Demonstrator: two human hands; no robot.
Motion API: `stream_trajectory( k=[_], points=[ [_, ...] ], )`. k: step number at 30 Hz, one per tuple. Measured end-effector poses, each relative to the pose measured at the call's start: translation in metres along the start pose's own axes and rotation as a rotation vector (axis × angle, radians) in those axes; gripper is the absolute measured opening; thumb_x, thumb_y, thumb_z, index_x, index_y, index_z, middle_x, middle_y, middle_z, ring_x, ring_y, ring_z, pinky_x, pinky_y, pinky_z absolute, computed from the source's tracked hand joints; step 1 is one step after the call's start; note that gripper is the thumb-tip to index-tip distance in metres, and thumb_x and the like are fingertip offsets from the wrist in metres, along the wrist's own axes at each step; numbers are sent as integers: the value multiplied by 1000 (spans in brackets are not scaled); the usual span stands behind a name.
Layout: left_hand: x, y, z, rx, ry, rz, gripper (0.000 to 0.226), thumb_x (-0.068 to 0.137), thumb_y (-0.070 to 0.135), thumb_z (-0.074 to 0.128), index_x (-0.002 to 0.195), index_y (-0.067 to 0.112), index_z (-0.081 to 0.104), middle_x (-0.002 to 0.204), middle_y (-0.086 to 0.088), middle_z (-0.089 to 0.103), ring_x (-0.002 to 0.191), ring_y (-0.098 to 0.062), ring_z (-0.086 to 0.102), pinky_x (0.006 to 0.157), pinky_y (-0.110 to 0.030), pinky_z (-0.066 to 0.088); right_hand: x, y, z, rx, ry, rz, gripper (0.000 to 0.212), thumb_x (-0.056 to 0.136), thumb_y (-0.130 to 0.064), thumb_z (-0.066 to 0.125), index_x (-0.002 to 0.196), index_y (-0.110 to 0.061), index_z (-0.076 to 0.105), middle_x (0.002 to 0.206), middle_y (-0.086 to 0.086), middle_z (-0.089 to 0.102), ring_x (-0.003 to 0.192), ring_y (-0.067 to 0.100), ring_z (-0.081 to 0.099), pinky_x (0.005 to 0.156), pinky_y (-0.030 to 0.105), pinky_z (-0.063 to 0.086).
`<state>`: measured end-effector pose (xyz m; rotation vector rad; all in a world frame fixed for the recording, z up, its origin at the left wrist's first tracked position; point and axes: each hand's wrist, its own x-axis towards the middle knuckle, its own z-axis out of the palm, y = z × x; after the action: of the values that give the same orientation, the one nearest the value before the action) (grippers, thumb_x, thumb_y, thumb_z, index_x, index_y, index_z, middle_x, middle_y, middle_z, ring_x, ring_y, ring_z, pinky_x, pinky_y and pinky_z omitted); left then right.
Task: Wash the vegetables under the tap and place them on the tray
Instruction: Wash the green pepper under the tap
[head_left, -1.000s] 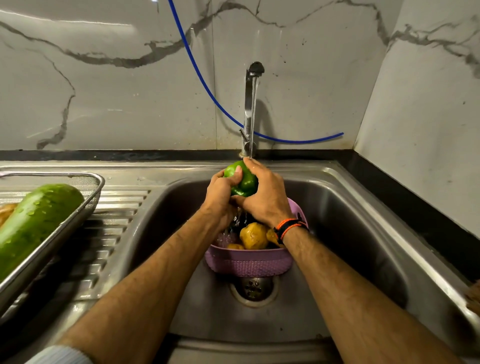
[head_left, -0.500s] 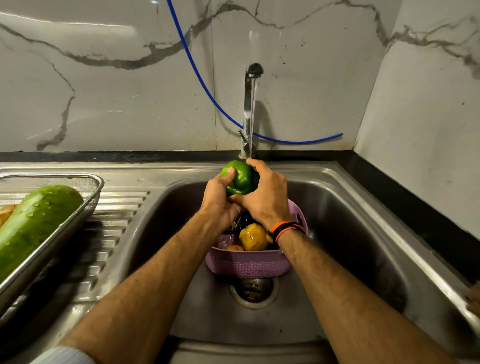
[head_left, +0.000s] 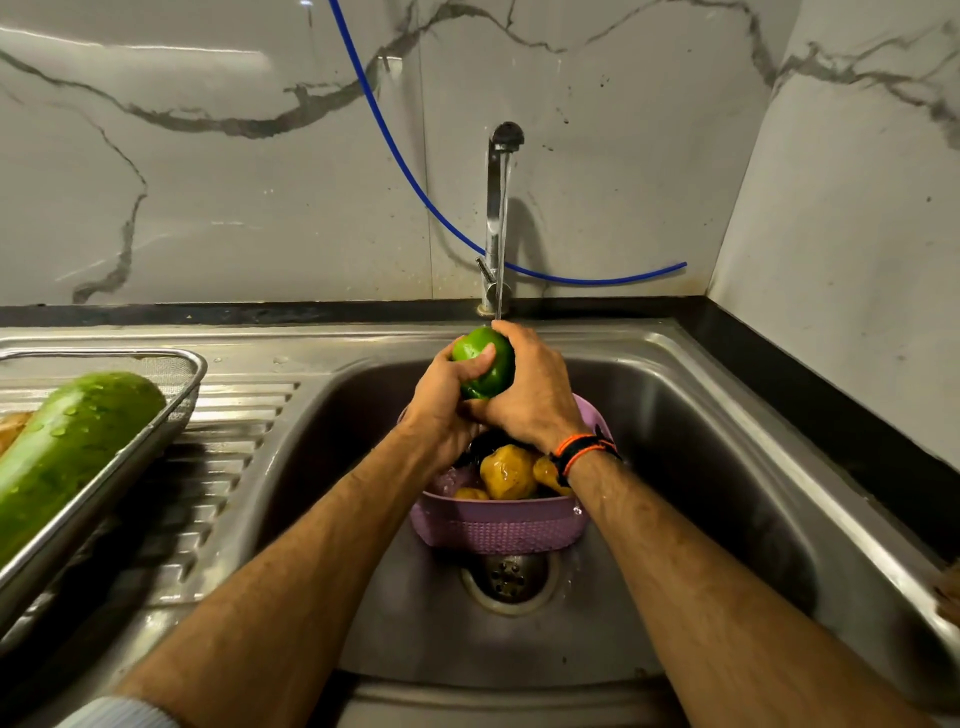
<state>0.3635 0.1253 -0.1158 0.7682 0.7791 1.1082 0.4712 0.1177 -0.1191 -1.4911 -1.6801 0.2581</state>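
A green bell pepper (head_left: 480, 364) is held between both hands under the running tap (head_left: 497, 218), above the sink basin. My left hand (head_left: 441, 400) grips its left side with the thumb over the top. My right hand (head_left: 535, 389) wraps round its right side. Below them a purple basket (head_left: 493, 525) sits over the drain and holds yellow vegetables (head_left: 506, 470) and something dark. On the left a metal mesh tray (head_left: 171, 405) rests on the drainboard with a large wet green gourd (head_left: 67, 452) in it.
The steel sink (head_left: 727, 467) has a ribbed drainboard (head_left: 228, 441) on the left and a drain (head_left: 506, 577) in front of the basket. A blue hose (head_left: 415, 176) runs across the marble wall behind the tap. A black counter edge lines the right side.
Both hands have turned the pepper under the water; my left thumb now lies further over its top, and the pepper shows more on the left side.
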Motion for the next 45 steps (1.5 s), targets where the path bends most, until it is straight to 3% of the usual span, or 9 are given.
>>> stream_trajectory(
  k=[7, 14, 19, 25, 29, 34, 41, 45],
  points=[
    [6, -1, 1, -116, 68, 16, 49, 91, 13, 65, 137, 16, 50, 129, -21, 61, 107, -35, 66, 58, -37, 59, -5, -6, 2, 23, 156, -9, 73, 55, -24, 95, 120, -19, 62, 110, 2, 69, 99, 18, 64, 85, 30, 55],
    [6, -1, -2, -93, 31, -7, 46, 93, 12, 63, 137, 15, 51, 130, -20, 60, 104, -32, 66, 56, -36, 58, -2, -3, -1, 19, 82, -9, 81, 54, -23, 95, 126, -16, 59, 117, 2, 66, 106, 16, 60, 89, 25, 51],
    [10, -4, 0, -73, 43, 6, 43, 92, 14, 65, 134, 14, 55, 128, -20, 64, 107, -34, 66, 60, -38, 59, -4, -4, 1, 24, 118, -8, 76, 55, -22, 94, 123, -14, 60, 115, 3, 65, 104, 18, 61, 90, 30, 53],
    [13, -6, -1, -115, 127, -4, 53, 87, 18, 73, 135, 13, 52, 126, -19, 64, 107, -35, 68, 64, -39, 60, -6, -7, 2, 36, 96, 19, 92, 63, -23, 91, 144, -18, 46, 127, 8, 64, 115, 23, 60, 99, 34, 51],
    [15, -5, -2, -170, 158, -11, 52, 88, 18, 72, 135, 9, 50, 125, -20, 63, 105, -36, 69, 61, -39, 61, -8, -9, 4, 26, 139, 21, 82, 63, -24, 92, 136, -19, 54, 118, 6, 69, 107, 21, 64, 93, 34, 55],
    [15, -4, 1, -227, 155, -14, 63, 83, 25, 75, 138, 9, 48, 128, -20, 62, 107, -37, 68, 76, -45, 62, -10, -10, 2, 0, 221, 10, 65, 63, -25, 92, 121, -19, 63, 107, 3, 72, 98, 18, 66, 86, 32, 58],
    [12, -3, 6, -240, 200, -13, 60, 87, 31, 72, 137, 8, 48, 126, -20, 62, 105, -35, 69, 70, -40, 63, -12, -15, -1, -28, 253, 14, 58, 63, -24, 92, 114, -18, 65, 101, 3, 73, 92, 20, 67, 81, 35, 58],
    [10, -3, 7, -225, 190, -9, 60, 90, 32, 69, 140, 7, 46, 127, -20, 61, 99, -31, 69, 53, -30, 58, -13, -16, -2, -32, 279, 5, 57, 61, -24, 93, 110, -17, 66, 98, 4, 74, 89, 21, 68, 79, 38, 59]
  ],
)
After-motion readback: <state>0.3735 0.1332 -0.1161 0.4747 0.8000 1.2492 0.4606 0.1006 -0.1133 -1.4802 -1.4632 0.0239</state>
